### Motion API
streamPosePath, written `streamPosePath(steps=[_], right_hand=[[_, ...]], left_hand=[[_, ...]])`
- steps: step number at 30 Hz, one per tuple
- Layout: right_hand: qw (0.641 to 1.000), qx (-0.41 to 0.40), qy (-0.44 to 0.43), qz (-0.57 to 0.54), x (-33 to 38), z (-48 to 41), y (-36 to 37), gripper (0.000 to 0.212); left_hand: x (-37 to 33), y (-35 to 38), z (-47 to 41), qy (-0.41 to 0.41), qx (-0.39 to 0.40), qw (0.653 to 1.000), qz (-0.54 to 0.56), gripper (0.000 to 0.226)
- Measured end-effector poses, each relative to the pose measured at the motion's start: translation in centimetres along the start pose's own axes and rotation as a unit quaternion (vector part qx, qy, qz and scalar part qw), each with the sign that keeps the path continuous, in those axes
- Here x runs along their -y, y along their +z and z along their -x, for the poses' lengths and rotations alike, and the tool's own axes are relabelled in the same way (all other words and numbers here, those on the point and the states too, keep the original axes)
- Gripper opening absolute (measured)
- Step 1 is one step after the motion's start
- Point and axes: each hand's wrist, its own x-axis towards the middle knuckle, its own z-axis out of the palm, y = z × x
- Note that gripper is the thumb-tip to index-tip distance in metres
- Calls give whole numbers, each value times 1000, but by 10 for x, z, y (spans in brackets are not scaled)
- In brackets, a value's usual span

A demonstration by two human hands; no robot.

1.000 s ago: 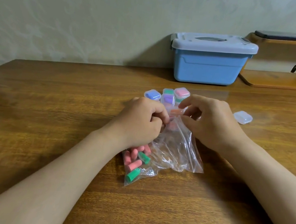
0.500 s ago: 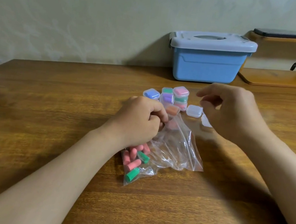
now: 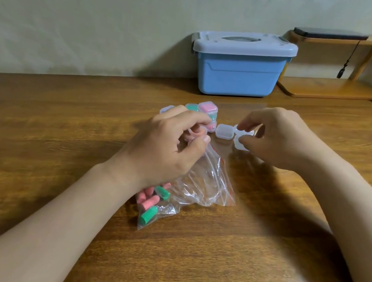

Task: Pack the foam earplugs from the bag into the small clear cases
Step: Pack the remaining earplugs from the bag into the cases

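On the wooden table [image 3: 64, 124], the left hand [image 3: 167, 145] has its fingers curled tight round a pair of pink earplugs [image 3: 197, 131], thumb pressed against them. It sits over the mouth of the clear zip bag [image 3: 205, 181]. The remaining earplugs [image 3: 150, 203], pink and green, lie bunched in the bag's near-left corner. Just beyond the knuckles is a cluster of filled cases [image 3: 207, 109], and beside it an empty shut case [image 3: 224, 131]. Further right, the right hand [image 3: 282, 139] pinches an open clear case [image 3: 243, 141] between fingertips and thumb (its lid seems to be hinged back, though blur makes that uncertain).

The risks, as I judge them: squeezed foam springs back, so the plugs could pop out before the lid snaps. The light case could slip from so fine a pinch, and a moving wrist could drag the bag and spill its contents.
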Motion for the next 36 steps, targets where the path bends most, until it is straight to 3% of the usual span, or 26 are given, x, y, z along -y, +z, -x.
streamPosePath(steps=[8,15,19,22,24,28,36], right_hand=[[998,47,-4,36,4,2,2,25],[996,19,-7,90,7,-1,7,22],[995,-53,-29,-82,9,1,2,16],[952,-16,-68,-298,20,8,-5,16],[917,12,-97,-386,23,12,-7,17],[895,37,-138,-423,27,14,-6,19],[910,-15,-149,-387,34,16,0,26]], left_hand=[[-1,0,0,-4,10,1000,-12,28],[0,1,0,6,-2,1000,-12,24],[2,-1,-1,19,-40,999,-4,17],[1,-4,-2,10,-82,996,15,19],[-3,-7,-2,6,-94,995,45,21],[-7,-7,-2,4,-87,991,98,23],[-8,-3,-1,1,-80,983,166,14]])
